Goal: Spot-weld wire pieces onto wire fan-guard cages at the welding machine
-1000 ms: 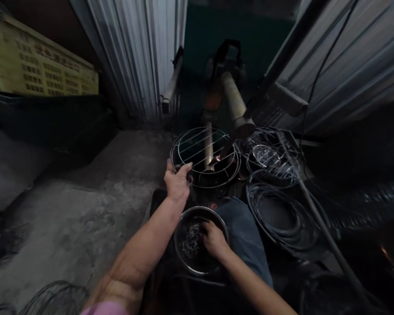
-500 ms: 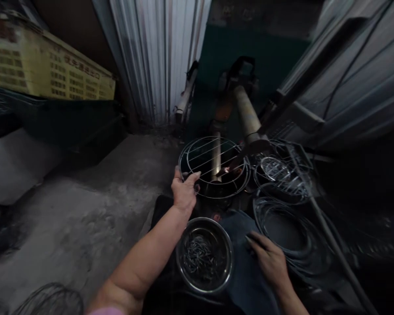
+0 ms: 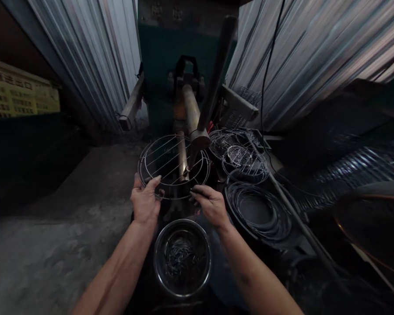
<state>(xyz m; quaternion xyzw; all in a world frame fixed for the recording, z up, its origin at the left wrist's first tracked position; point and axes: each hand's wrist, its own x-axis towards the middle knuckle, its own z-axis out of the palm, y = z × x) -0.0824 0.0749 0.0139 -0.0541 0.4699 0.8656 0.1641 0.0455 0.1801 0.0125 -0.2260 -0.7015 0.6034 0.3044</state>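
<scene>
A round wire rack (image 3: 160,161), two rings crossed by parallel rods, lies level in front of the machine's electrodes. My left hand (image 3: 146,199) grips its near left rim between thumb and fingers. At the near right rim is my right hand (image 3: 210,203), thumb and fingertips pinched together; a small dark piece seems to be in the pinch, too small to name. The rack reaches around the brass lower electrode bar (image 3: 183,159), and the upper electrode arm (image 3: 193,111) comes down just above its right part. Below my hands, a steel bowl (image 3: 205,271) holds many short metal pins (image 3: 180,258).
Coiled wire rings (image 3: 259,210) and finished-looking round wire grids (image 3: 243,157) are stacked at the right. A long bar (image 3: 292,210) slants past them. The green machine body (image 3: 157,65) stands ahead, a yellow crate (image 3: 22,94) at the far left.
My right hand has risen from beside the bowl to the rack's near right rim. My left hand still holds the rack. The view has turned to the right.
</scene>
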